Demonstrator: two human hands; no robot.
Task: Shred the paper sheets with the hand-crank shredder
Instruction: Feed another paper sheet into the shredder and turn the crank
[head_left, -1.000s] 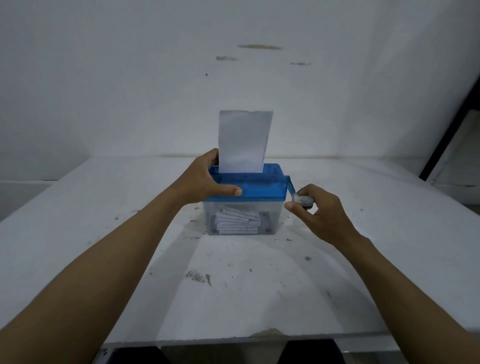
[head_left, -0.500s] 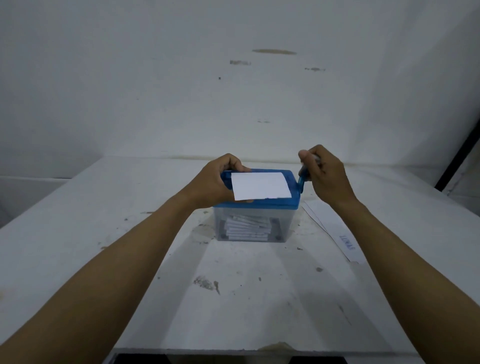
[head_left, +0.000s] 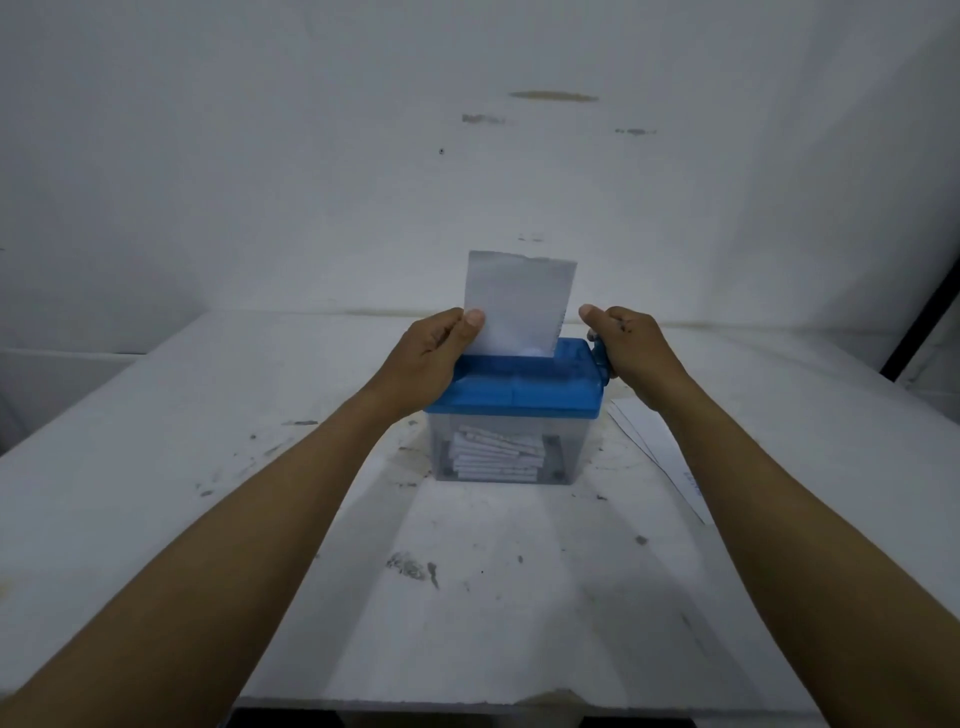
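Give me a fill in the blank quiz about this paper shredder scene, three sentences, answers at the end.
The left hand pinches the paper sheet by its ____ edge.
The right hand grips the crank on the hand-crank shredder's ____ side.
Paper strips lie in the clear bin under the ____ lid.
Missing words: left, right, blue.

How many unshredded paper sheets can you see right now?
2. One sheet stands in the shredder slot, pinched by the left hand. A second sheet lies on the table right of it, partly hidden by the right forearm; more may be stacked there.
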